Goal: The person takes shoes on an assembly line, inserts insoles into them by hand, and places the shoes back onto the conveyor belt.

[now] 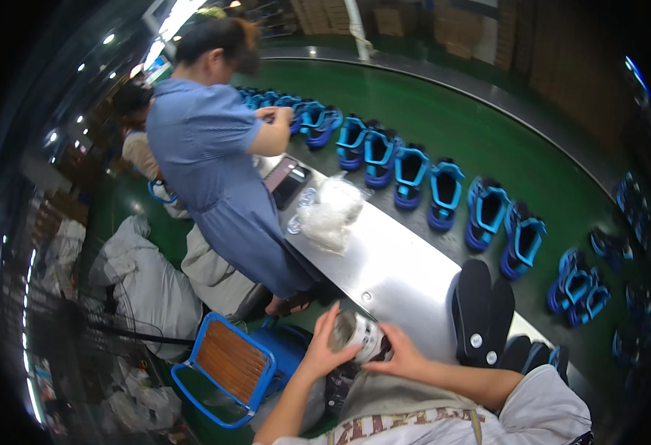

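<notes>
Between my two hands, close to my lap, is a white cylinder with dark marks on its side and a greyish round end; I cannot tell whether it is a roll or a jar. My left hand curls round its grey end, and my right hand grips the other side. Just to the right, black insoles with small round white stickers lie at the near end of the metal table. Several more dark insoles are partly hidden by my right arm.
Blue and black shoes line the green conveyor beyond the table. A clear plastic bag and a phone lie farther along. A co-worker in a blue dress stands at left. A blue-framed chair and white sacks are below.
</notes>
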Available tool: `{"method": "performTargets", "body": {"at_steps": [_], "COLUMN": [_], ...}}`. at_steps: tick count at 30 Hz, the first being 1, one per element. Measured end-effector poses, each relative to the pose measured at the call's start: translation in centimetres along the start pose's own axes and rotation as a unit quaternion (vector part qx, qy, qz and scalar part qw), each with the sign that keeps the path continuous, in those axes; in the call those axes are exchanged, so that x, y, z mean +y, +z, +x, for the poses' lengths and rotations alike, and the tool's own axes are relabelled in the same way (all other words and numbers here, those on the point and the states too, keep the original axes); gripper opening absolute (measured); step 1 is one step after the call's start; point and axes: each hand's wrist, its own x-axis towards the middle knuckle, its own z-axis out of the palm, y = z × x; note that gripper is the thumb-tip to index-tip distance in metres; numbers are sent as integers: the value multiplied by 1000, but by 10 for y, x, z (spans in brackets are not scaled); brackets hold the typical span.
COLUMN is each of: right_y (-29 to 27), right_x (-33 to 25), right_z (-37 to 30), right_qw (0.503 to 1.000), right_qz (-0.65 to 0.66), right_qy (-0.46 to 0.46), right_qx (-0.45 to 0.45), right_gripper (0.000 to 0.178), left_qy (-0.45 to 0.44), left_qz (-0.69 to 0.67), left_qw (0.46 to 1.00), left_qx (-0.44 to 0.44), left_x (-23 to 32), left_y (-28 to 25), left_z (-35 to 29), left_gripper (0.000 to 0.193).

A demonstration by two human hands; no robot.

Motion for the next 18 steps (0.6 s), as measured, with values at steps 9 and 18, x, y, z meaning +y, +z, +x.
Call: {"method": "performTargets", "body": {"at_steps": [9, 18], "right_y": [-91, -85], "right_x": [31, 68], "right_z": [-83, -74], "right_qw": [901, 842], "right_qz": [-257, -262], "right_qy": [128, 363], "right_qx": [324, 301], "right_gripper": [44, 52], "left_qy": [183, 189], "left_qz": [187, 293], "left_qw": [965, 916], "left_qx": [32, -198], "left_x": [22, 48], "left_y": [89, 109], "left_z": [121, 186], "left_gripper": [87, 68]}}
